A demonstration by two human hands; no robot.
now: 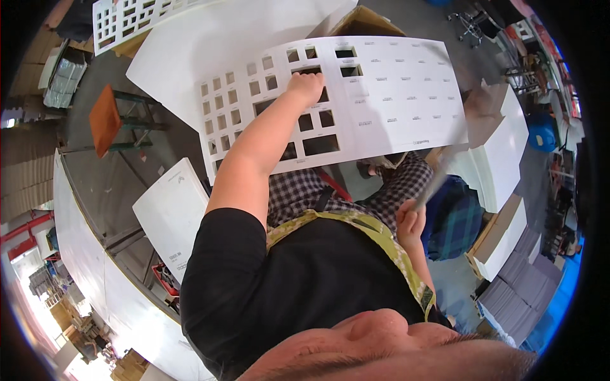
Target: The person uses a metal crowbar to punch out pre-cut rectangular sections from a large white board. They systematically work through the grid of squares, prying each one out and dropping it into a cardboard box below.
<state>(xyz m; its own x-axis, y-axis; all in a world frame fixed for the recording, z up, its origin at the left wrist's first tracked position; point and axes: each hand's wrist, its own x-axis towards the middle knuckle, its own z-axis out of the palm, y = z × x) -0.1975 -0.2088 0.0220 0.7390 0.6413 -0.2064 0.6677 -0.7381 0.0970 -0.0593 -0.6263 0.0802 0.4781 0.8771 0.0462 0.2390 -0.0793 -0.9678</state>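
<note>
A large white board [406,127] lies across in front of me, above my lap. Its left part has several rectangular cutouts, and its right part carries rows of small printed marks. My left hand [308,87] is closed at the edge of a cutout near the middle of the board, with its fingertips hidden inside the opening. Beside my right thigh, below the board's right end, my right hand [410,221] is closed around a long thin grey tool [435,184]. Motion smears the tool, so its exact kind does not show.
Under the board is a larger white sheet [171,57], with an open cardboard box [368,22] behind. Another cutout board [127,25] lies far left. A stool [105,120] and white panel [171,203] stand left. White sheets [492,159] and dark plaid cloth [454,219] are at right.
</note>
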